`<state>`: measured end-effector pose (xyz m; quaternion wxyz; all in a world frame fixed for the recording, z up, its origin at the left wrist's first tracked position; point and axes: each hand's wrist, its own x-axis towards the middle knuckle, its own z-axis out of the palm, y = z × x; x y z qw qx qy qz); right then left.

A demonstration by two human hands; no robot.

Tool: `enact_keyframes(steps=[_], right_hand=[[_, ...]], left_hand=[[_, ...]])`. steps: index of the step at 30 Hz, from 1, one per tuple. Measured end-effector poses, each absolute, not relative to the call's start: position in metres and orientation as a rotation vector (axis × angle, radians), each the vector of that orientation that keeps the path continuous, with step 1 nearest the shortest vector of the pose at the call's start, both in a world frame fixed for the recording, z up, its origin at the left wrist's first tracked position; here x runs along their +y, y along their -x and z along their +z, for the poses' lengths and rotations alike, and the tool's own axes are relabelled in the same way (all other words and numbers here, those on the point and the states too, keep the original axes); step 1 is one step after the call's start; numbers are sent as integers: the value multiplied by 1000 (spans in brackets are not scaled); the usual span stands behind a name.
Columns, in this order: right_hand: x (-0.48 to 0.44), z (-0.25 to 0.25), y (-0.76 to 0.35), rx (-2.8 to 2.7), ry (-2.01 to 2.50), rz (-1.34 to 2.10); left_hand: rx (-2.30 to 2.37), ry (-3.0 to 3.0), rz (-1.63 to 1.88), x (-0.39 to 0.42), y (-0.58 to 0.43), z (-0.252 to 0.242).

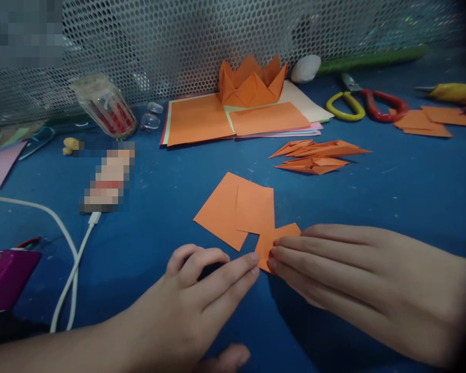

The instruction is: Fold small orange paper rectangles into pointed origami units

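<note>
A small orange paper piece lies on the blue tabletop under my fingers. My right hand rests flat over its right side, fingers straight and side by side, hiding much of it. From the left, two outstretched fingertips of my left hand touch its left edge; the other fingers bend and the thumb is apart. Just beyond are two overlapping orange paper squares, the nearer one meeting the piece at its corner. Further back lie several folded pointed orange paper pieces.
An orange paper crown stands on stacked coloured sheets by the perforated metal panel. Scissors and orange paper scraps lie right. A jar, white cable and purple box occupy the left.
</note>
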<state>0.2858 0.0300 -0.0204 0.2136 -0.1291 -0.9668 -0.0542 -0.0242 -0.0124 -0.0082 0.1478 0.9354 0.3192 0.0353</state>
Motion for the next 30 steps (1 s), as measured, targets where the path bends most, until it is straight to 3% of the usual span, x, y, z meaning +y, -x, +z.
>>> enact_keyframes(steps=[10,23,30], right_hand=[[24,-22,-276,-2587,535,-100],[22,-21,-262,-2172,984,706],[21,-18,-256,-2104,1135,794]], left_hand=[[881,-2750,71,-10,23,-5],[889,-2750,114,-12,23,-5],[917,-2786,84,-12,23,-6]])
